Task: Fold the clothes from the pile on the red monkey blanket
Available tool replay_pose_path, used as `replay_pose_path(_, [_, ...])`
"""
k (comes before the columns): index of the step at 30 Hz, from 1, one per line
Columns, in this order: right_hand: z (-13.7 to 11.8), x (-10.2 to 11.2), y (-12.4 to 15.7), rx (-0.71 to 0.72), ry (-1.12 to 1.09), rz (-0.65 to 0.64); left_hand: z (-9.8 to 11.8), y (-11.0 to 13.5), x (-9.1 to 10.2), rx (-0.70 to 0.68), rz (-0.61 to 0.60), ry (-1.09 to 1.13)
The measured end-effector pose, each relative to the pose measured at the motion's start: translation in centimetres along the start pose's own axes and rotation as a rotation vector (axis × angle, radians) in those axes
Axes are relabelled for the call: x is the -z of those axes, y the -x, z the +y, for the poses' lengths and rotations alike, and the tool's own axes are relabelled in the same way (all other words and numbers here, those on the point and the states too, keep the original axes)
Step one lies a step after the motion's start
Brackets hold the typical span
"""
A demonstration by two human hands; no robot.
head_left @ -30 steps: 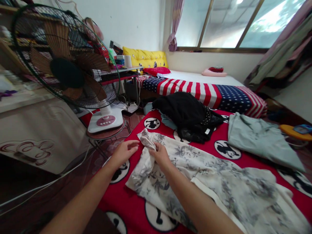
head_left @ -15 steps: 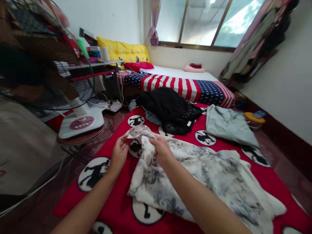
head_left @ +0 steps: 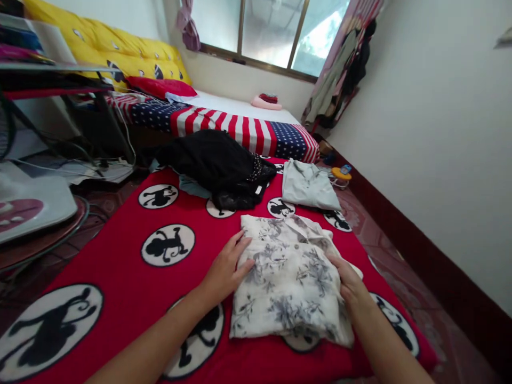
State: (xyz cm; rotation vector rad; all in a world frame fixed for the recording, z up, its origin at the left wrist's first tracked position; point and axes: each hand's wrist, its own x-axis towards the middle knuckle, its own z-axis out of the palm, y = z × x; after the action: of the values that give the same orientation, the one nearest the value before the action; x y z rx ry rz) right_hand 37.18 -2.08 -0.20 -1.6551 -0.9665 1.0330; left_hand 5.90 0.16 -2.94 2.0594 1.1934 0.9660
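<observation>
A white shirt with grey floral print [head_left: 286, 282] lies folded into a rough rectangle on the red monkey-pattern cover [head_left: 120, 245]. Its collar and a button show near the top. My left hand [head_left: 227, 266] rests along the shirt's left edge, with thumb and fingers apart on the fabric. At the opposite edge, my right hand [head_left: 347, 277] grips the side of the shirt; some of its fingers are hidden. Beyond the floral shirt lies a folded pale green shirt [head_left: 308, 186]. A heap of black clothing [head_left: 212, 160] is further left.
A bed with a stars-and-stripes cover [head_left: 232, 128] stands beneath the window. To the left are a fan base [head_left: 32, 202] on a stool and a desk [head_left: 60, 68]. Clothes [head_left: 336, 80] hang by the right wall. A yellow round object [head_left: 341, 173] is on the right.
The floral shirt has gone from spread out, with one end lifted, to a compact folded rectangle. Both hands have moved to its two sides. The view has turned right.
</observation>
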Motion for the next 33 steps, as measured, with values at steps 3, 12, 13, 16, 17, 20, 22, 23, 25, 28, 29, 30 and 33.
replay_pose_path(3, [1.4,1.4,0.1,-0.040,0.069,0.052,-0.1,-0.4,-1.5,-0.001,0.012,-0.061])
replay_pose_path(12, [-2.4,-0.7,-2.2,0.655,0.978,0.233,-1.2,-1.1,-1.9,0.038,0.125,-0.059])
replay_pose_path(13, [-2.8,-1.1,-2.5,0.689,1.006,0.170,-1.3,-1.0,-2.0,0.035,0.127,-0.064])
replay_pose_path(16, [-3.8,-2.1,-2.9,0.792,0.959,0.007,-1.2,-0.7,-2.2,0.012,0.142,-0.106])
replay_pose_path(17, [-4.1,-2.4,-2.9,0.805,0.933,-0.005,-1.1,-0.6,-2.2,-0.005,0.156,-0.135])
replay_pose_path(20, [-4.6,-3.6,-2.8,0.722,0.952,0.061,-0.2,-0.5,-2.2,-0.102,0.181,-0.242])
replay_pose_path(22, [-4.6,-4.3,-3.1,0.600,0.982,0.107,0.4,-0.8,-2.2,-0.193,0.126,-0.286])
replay_pose_path(23, [-4.5,-4.5,-3.5,0.535,0.963,0.124,0.7,-1.0,-2.4,-0.238,0.076,-0.295])
replay_pose_path(25, [-4.0,-4.3,-4.4,0.428,0.871,0.151,1.3,-1.5,-2.7,-0.306,-0.028,-0.298])
replay_pose_path(28, [-3.1,-2.8,-5.8,0.333,0.524,0.225,1.9,-2.4,-3.5,-0.326,-0.122,-0.281])
replay_pose_path(29, [-2.8,-2.1,-6.0,0.314,0.410,0.256,2.1,-2.7,-3.7,-0.314,-0.139,-0.270])
replay_pose_path(30, [-2.5,-1.3,-6.1,0.290,0.306,0.285,2.2,-2.9,-3.9,-0.300,-0.158,-0.259])
replay_pose_path(33, [-1.7,1.1,-5.3,0.209,0.158,0.321,2.4,-3.4,-4.3,-0.269,-0.199,-0.240])
